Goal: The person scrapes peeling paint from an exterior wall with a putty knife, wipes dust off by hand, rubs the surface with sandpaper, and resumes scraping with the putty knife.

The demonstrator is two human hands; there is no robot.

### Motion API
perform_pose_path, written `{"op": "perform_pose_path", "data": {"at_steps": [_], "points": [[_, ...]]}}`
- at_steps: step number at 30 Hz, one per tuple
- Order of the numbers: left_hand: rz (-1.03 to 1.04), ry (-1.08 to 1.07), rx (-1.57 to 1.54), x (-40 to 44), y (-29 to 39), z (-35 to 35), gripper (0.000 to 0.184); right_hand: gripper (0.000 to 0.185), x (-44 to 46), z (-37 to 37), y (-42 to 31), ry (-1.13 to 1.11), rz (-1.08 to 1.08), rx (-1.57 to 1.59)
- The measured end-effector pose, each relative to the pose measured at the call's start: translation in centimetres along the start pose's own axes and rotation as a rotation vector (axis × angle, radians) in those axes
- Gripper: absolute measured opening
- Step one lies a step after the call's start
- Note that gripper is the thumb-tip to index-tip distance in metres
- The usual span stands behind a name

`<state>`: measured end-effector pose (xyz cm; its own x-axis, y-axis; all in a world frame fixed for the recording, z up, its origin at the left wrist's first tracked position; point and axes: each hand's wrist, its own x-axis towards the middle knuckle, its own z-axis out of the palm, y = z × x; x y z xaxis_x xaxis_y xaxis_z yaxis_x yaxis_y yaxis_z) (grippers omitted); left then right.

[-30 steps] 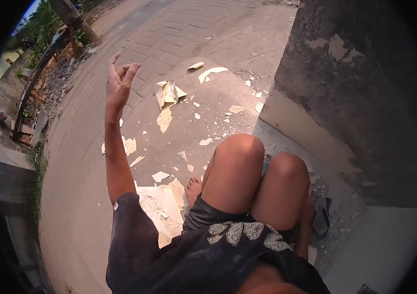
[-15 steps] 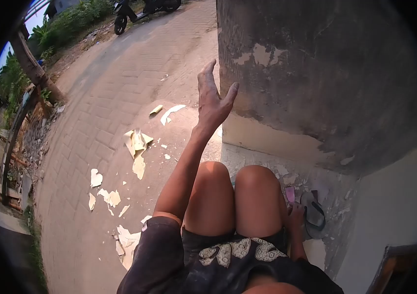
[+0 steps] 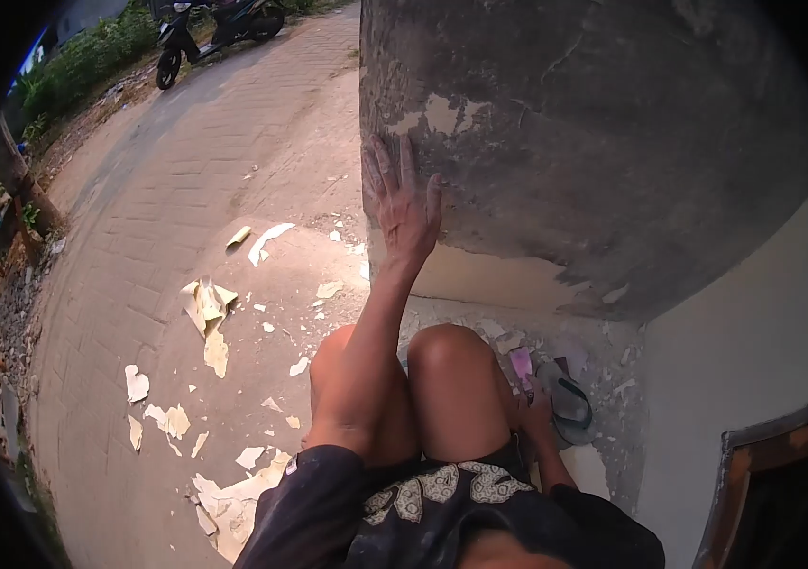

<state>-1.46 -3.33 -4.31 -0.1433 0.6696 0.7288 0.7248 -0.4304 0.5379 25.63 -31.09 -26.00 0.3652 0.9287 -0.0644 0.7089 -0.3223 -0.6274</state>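
Observation:
My left hand (image 3: 404, 213) lies against the dark, peeling wall (image 3: 594, 142) near its left corner. The fingers are spread and hold nothing. Low beside my right knee is my right hand (image 3: 535, 406), partly hidden by the leg, its fingers curled. A flat pink piece (image 3: 521, 363) sticks out just beyond those fingers and seems to be in their grip; what kind of thing it is cannot be made out. Right beside this hand a grey sandal (image 3: 570, 408) with a dark strap rests on the floor.
Pale flakes (image 3: 210, 303) of peeled paint are scattered over the paved ground to my left. A motorbike (image 3: 219, 33) stands at the far upper left. On the right are a light wall (image 3: 707, 322) and a wooden frame (image 3: 722, 484).
My left hand has gone from raised beside the wall's corner to flat on its surface. The view has shifted right. My right hand stays low by the sandal.

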Motion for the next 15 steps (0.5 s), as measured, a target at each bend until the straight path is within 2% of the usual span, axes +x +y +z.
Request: {"op": "perform_pose_path", "data": {"at_steps": [3, 6, 10, 13, 15], "points": [[-0.023, 0.004, -0.019, -0.1, 0.1, -1.2, 0.066, 0.055, 1.7, -1.1, -3.7, 0.258, -0.288, 0.0], [-0.113, -0.004, -0.032, -0.1, -0.3, -1.7, 0.067, 0.053, 2.8, -4.7, -12.6, 0.218, -0.356, 0.229], [-0.16, 0.105, -0.099, 0.5, -1.3, -1.3, 0.06, 0.047, 4.7, -7.2, -23.3, -0.07, -0.365, 0.628], [-0.431, 0.245, -0.434, 1.1, -1.6, -2.1, 0.051, 0.034, 6.8, -6.9, -29.8, -0.279, -0.421, 0.86], [-0.59, 0.045, -0.799, 1.8, -3.3, -3.9, 0.05, 0.022, 7.8, -5.7, -33.3, -0.385, -0.395, 1.013]]}}
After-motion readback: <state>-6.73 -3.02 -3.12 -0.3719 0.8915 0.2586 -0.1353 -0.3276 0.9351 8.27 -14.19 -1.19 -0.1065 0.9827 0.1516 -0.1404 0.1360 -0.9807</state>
